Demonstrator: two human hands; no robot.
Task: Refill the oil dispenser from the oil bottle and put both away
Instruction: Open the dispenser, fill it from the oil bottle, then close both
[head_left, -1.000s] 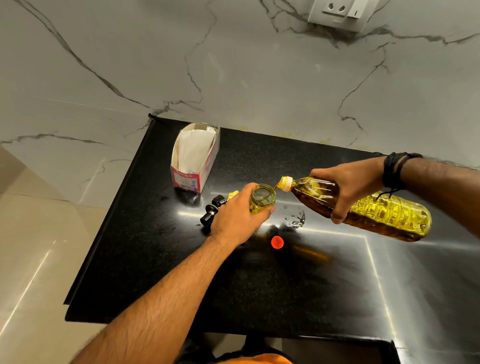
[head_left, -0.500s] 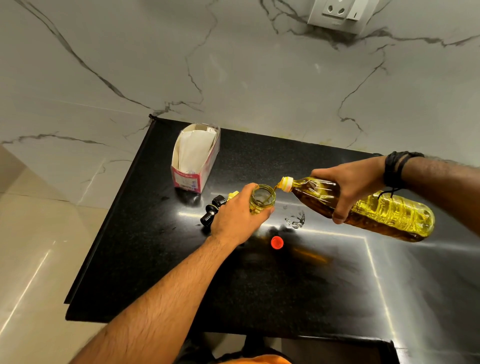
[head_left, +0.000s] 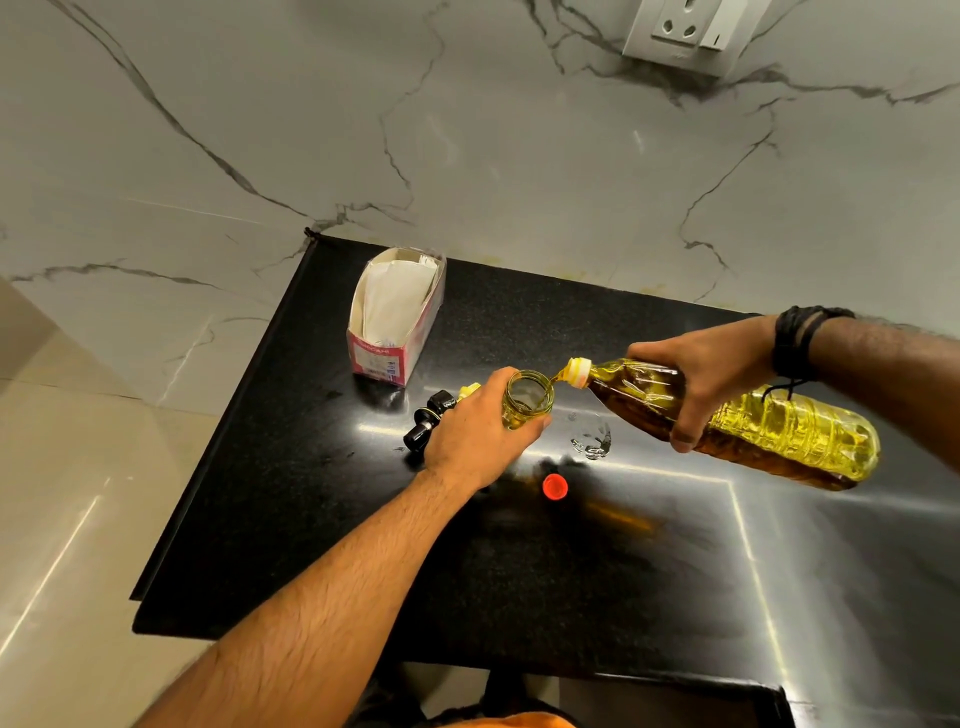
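The left hand is wrapped around the oil dispenser, a small clear glass jar that stands on the black worktop with its mouth open upward; the fingers curl around its left and near sides. The right hand grips the oil bottle around its shoulder, thumb on the near side and fingers over the top. The bottle is tipped nearly flat, its base out to the right and raised off the worktop, its yellow spout just beside the far right rim of the dispenser. A thin stream of yellow oil runs from the spout into the jar mouth.

Just left of the left hand, a black pump top lies on its side on the worktop, partly hidden behind the hand. A red cap lies on the worktop near the dispenser, on the near side. A small crumpled bit of clear film sits to the right of the dispenser, under the bottle's neck. Farther back and left stands an open pink-and-white carton holding white paper. A dark band circles the right wrist. A white wall socket is set in the marble wall behind.
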